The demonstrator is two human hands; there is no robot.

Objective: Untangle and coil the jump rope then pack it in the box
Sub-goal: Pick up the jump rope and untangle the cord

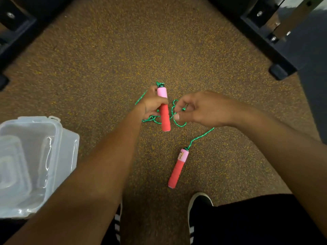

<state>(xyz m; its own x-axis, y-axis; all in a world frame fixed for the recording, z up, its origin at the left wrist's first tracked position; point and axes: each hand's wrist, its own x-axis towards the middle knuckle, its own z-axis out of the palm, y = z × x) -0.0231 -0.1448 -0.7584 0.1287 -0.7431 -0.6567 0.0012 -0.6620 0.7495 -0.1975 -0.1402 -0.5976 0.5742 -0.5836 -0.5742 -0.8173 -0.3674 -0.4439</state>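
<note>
A brown floor flecked with yellow fills most of the frame, with dark metal frames running off the upper left and upper right corners. At the lower left stands the box, a clear plastic tub with rounded corners, open at the top, with a clear lid-like piece lying inside it; it is well apart from the rope.

The left hand is near the centre of the frame, its fingers wrapped round the first handle, which stands nearly upright in the picture with its pink end up. The right hand is just to the right of it, thumb and fingertips closed in a pinch on the cord.

The jump rope is a thin green braided cord with darker flecks. It lies in a loose tangle of loops between and below the two hands, and one strand shows to the left of the left hand. Another strand runs down and left to the second handle, which lies on the floor below the centre, tilted, pink end up. Both handles are red foam with a pink band and a dark cap where the cord enters.

A black shoe with a white sole shows at the bottom.
</note>
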